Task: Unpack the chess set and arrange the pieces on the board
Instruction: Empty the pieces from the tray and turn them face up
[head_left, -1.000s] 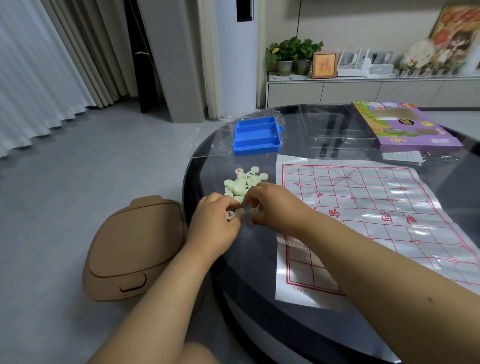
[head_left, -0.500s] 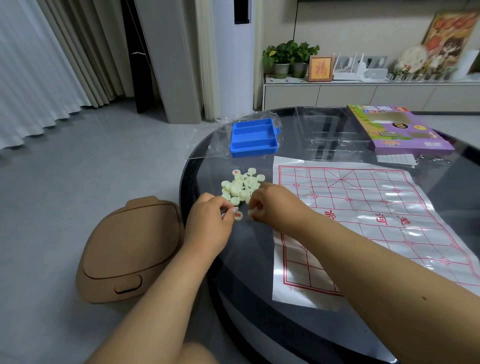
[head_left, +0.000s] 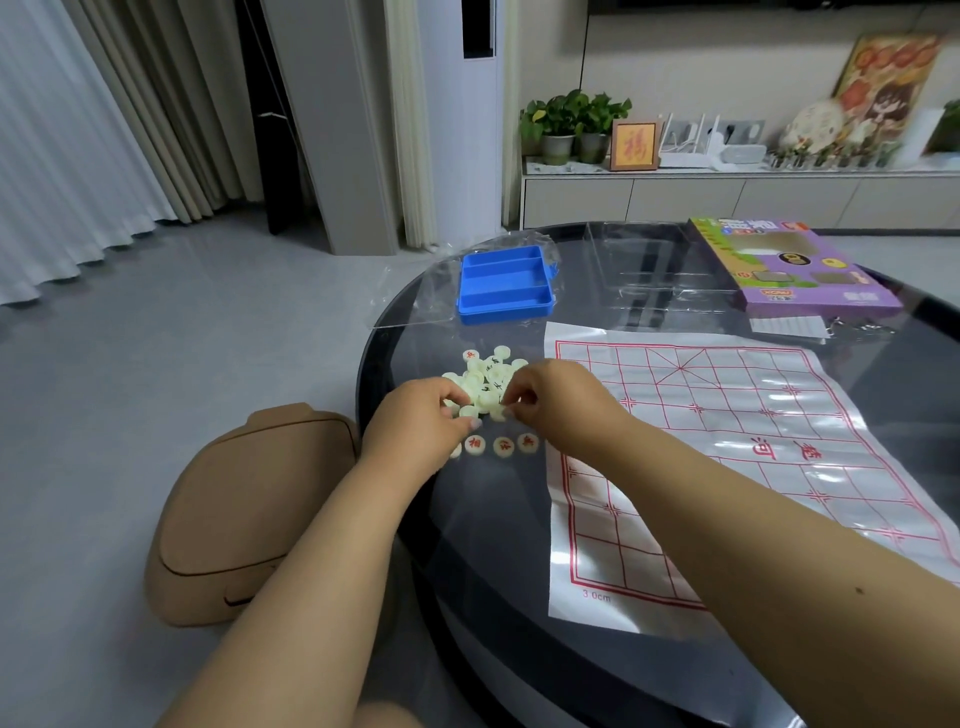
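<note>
Right now both hands dig in the pile of pale round pieces in the middle of the frame, just left of the board. The left hand curls its fingers around one piece at the pile's near edge. The right hand pinches another with its fingertips. Three pieces with red marks lie in a row just below the hands, face up. The board has no pieces on it yet. I think it helps to turn each piece face up, sort red from black, and then carry them over one at a time. The blue tray sits higher up on the surface.
</note>
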